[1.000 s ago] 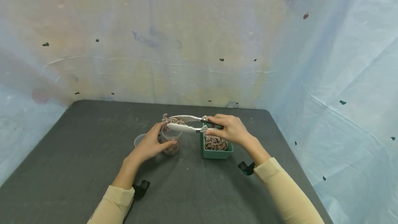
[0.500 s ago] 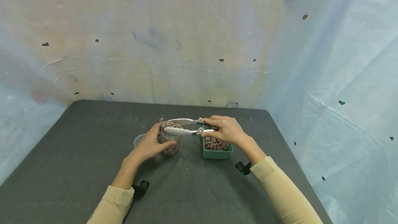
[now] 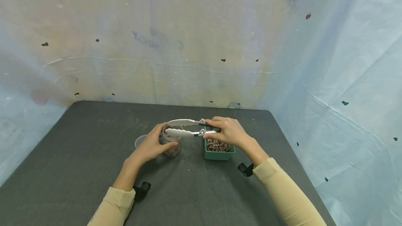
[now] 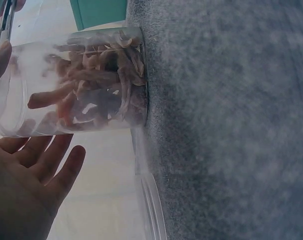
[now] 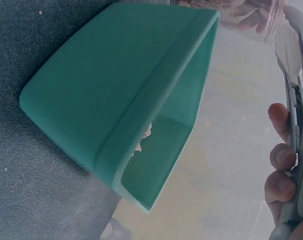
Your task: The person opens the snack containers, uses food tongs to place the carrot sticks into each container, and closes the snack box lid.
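A clear plastic jar [image 3: 173, 150] stands upright on the dark table with brown, twisted strips [image 4: 86, 82] inside. My left hand [image 3: 153, 145] holds it from the left, thumb across the near side and the other fingers on its far side. Above the jar's mouth are the pale ends of the tongs [image 3: 180, 133], spread apart with no strips seen between them. My right hand [image 3: 229, 130] grips the tongs by their dark handles. Below that hand sits a green rectangular tub [image 3: 219, 156] holding more brown strips [image 3: 216, 145].
A round clear lid [image 3: 138, 141] lies on the table [image 3: 194, 194], partly behind my left hand. Printed plastic sheeting [image 3: 188, 44] hangs along the back and sides of the table.
The tongs have moved slightly left and down over the jar. The clump of strips between their ends has dropped into the jar. My left hand has kept its place.
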A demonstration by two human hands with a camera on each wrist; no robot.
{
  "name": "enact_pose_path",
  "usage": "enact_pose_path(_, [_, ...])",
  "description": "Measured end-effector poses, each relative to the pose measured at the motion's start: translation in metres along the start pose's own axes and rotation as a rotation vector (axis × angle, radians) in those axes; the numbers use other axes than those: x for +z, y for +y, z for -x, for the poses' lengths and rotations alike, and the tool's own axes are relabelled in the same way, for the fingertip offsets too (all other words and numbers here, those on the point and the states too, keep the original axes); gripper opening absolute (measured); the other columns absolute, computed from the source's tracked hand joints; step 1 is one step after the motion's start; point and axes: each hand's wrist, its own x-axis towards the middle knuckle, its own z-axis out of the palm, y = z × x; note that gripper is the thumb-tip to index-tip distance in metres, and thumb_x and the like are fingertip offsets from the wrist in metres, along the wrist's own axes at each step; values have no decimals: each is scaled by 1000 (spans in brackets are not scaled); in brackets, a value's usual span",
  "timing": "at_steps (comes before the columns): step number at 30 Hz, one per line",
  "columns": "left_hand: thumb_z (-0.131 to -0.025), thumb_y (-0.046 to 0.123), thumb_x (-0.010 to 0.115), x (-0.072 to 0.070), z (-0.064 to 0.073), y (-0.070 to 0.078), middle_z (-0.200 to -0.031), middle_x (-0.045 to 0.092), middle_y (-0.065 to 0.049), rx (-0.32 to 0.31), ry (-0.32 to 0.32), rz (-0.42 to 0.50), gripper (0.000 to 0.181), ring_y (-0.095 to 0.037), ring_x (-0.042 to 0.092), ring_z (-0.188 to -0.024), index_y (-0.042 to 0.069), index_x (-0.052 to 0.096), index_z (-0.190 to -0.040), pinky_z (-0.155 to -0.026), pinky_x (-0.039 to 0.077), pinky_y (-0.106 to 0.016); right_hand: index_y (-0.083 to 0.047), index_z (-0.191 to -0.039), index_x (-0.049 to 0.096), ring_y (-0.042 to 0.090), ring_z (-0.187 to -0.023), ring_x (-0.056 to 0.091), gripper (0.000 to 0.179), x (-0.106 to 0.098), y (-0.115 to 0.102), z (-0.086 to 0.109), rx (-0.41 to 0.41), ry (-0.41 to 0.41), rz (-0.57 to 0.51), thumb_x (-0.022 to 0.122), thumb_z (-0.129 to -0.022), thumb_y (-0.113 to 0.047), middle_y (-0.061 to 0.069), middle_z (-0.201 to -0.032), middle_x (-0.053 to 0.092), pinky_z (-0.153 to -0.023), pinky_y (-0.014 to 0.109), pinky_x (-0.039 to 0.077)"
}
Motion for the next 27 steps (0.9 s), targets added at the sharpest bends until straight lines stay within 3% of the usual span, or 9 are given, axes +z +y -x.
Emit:
enact_pose_path(6, [-92, 54, 77, 0, 1, 1, -160, 37, -21, -4, -2, 7, 98, -45, 44, -141, 6, 29, -162, -108, 43, -64, -11, -141, 67, 8, -68, 53, 63, -2, -1, 2, -1, 8, 4, 85, -87, -37, 3, -113, 72, -56, 24, 40])
enact_pose_path(16, [-91, 52, 78, 1, 0, 1, -159, 38, -19, 9, 7, 22, 93, -45, 46, -140, 12, 32, -161, -107, 45, -64, -10, -140, 68, 7, -67, 51, 62, -12, 2, 17, 34, 72, -28, 79, -91, -46, 2, -111, 72, -56, 25, 41])
enact_pose_path(23, [-91, 54, 78, 1, 1, 0, -158, 39, -21, 15, 9, 24, 94, -45, 48, -138, 11, 33, -161, -105, 47, -62, -8, -138, 69, 6, -65, 48, 73, -21, 15, 37, 33, 117, -10, 59, -95, -66, 3, -107, 72, -56, 25, 38])
enact_pose_path(27, [-91, 54, 78, 1, 1, 0, -157, 39, -21, 14, 11, 31, 94, -45, 48, -137, 11, 33, -160, -104, 47, -63, -7, -136, 70, 3, -63, 43, 67, -25, 23, 50, 34, 142, 14, 67, -94, -59, 2, -101, 72, -55, 24, 35])
